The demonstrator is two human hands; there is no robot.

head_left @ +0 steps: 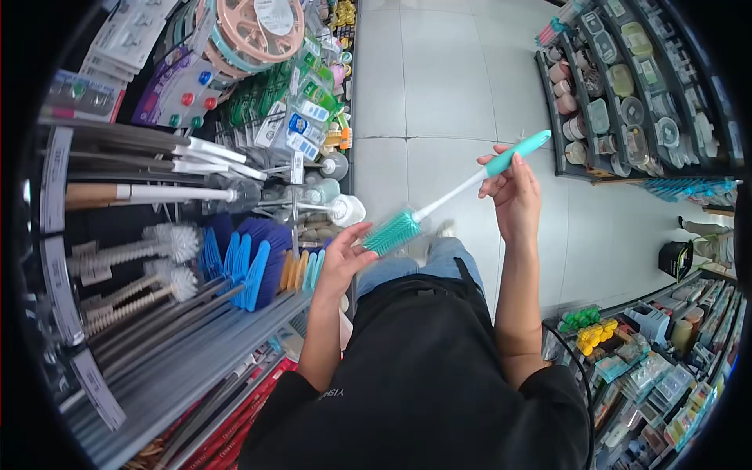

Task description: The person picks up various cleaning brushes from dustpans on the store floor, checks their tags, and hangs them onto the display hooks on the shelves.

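Note:
A bottle brush (451, 196) with a teal handle, a white stem and green bristles is held level in front of my body. My right hand (515, 188) pinches the teal handle between thumb and fingers. At the other end, my left hand (346, 258) has its fingers and thumb around the bristle head, which seems to be in clear wrapping. Left of that hand, blue brushes (249, 266) and white round brushes (176, 243) hang from the rack.
A shelf rack (180, 360) of hanging goods runs along my left. Shelves of containers (619, 94) stand at the upper right, and packaged goods (650, 376) at the lower right. Another person (709, 239) is at the far right by a black basket (675, 259). Tiled floor (439, 86) lies between.

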